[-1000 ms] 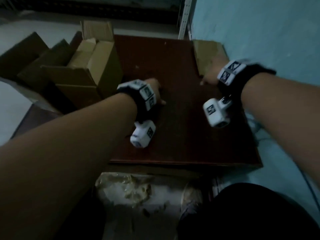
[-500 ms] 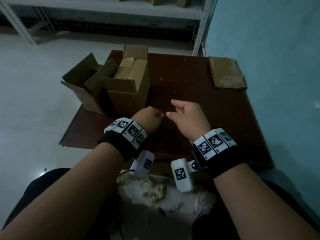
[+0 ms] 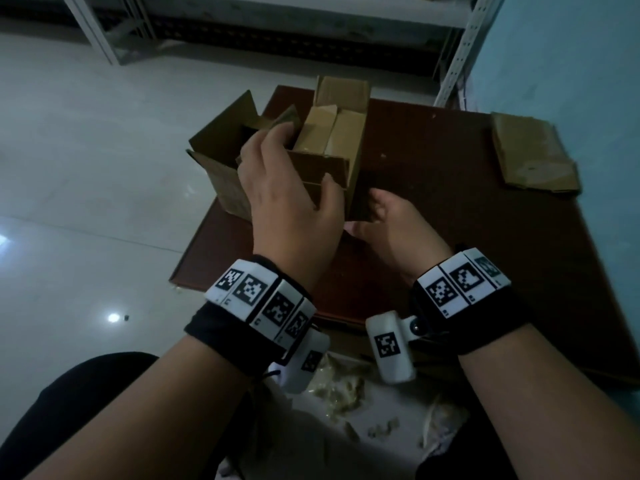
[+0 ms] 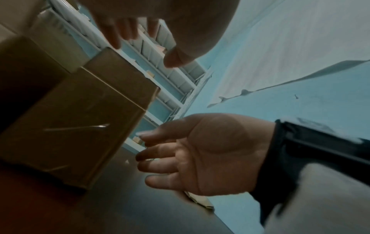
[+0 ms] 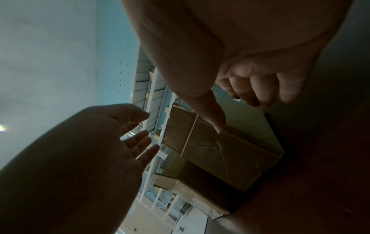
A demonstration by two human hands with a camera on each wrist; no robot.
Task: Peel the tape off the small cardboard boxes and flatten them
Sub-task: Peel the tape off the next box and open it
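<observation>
I am seeing a metal shelving rack [image 3: 460, 46] standing beyond the dark wooden table [image 3: 485, 237], against the blue wall [image 3: 571, 64].

Both hands open at the cardboard box [image 3: 332, 157].
Left hand [image 3: 287, 206], fingers spread and nearly straight, reaches over the box's near top edge, apparently just short of contact. Right hand [image 3: 391, 230], palm turned leftward with fingers loosely bent, hovers beside the box's near right corner, forearms extended.
</observation>
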